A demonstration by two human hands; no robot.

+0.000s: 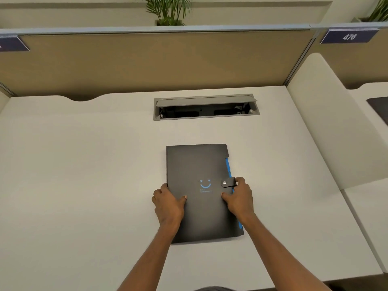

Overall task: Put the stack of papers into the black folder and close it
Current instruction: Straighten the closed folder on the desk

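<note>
The black folder (197,164) lies closed and flat on the white desk (84,164), with a blue smiley printed on its cover. Its strap (227,182) is snapped over the right edge, and blue tab edges show along that side. My left hand (168,203) grips the folder's left edge, thumb on the cover. My right hand (239,196) holds the right edge just below the strap, thumb on the cover. No loose papers are visible anywhere.
An open grey cable hatch (206,107) is set into the desk behind the folder. A tan partition (147,61) closes the back, and a white side divider (319,122) stands on the right. A dark item (380,108) lies on the neighbouring desk.
</note>
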